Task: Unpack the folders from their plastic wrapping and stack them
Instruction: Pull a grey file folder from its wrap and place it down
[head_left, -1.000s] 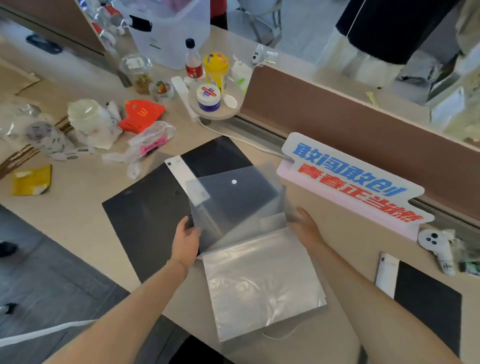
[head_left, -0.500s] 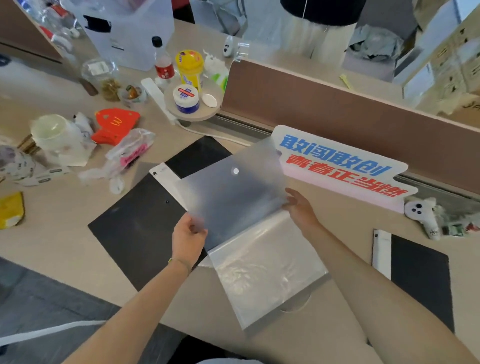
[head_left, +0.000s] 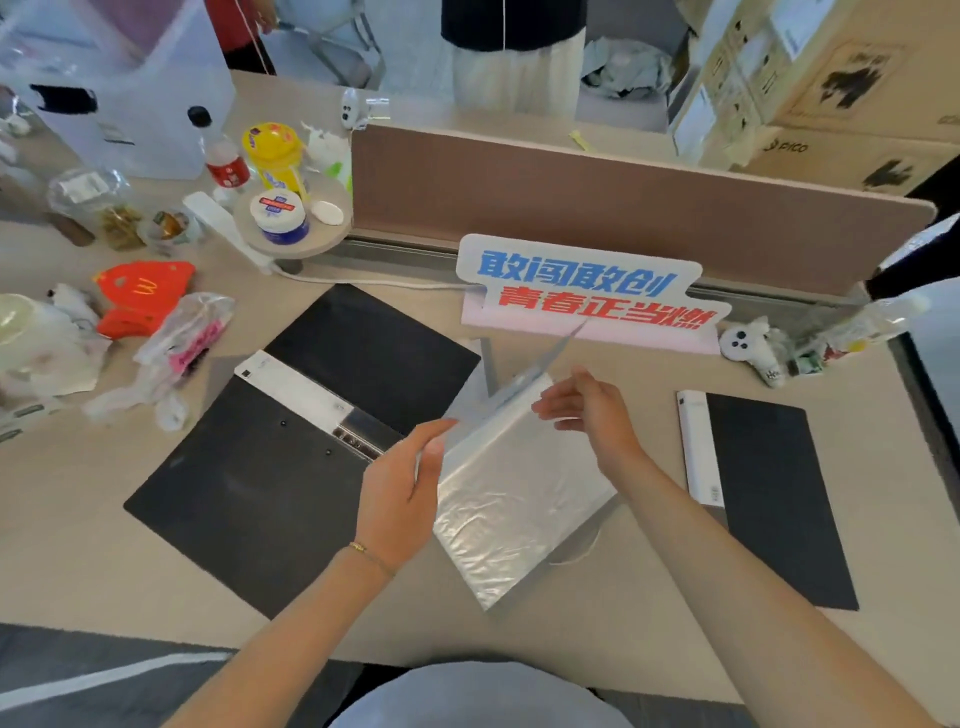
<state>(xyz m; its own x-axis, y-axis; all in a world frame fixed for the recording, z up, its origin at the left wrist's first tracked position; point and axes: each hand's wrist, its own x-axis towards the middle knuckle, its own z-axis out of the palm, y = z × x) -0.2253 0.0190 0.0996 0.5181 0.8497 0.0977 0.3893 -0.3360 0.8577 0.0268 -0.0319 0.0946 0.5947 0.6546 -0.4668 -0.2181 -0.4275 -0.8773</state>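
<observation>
A translucent folder (head_left: 524, 382) stands tilted up, nearly edge-on to me, between my hands. My left hand (head_left: 405, 483) grips its near left corner. My right hand (head_left: 587, 410) holds its right side with thumb and fingertips. Below it the crinkled clear plastic wrapping (head_left: 514, 499) lies flat on the desk. An open black folder (head_left: 249, 478) with a white label strip lies to the left. Another black folder (head_left: 774, 493) lies at the right.
A blue-and-red lettered sign (head_left: 587, 296) stands just behind the hands, before a brown divider (head_left: 623, 208). Bottles, jars, a red paper bag (head_left: 140, 296) and plastic bags crowd the left of the desk. A small white ghost toy (head_left: 748, 343) sits at right.
The translucent folder has come fully out of the wrapping and swung up from nearly flat to almost edge-on. Both hands rose with it. The wrapping stays on the desk.
</observation>
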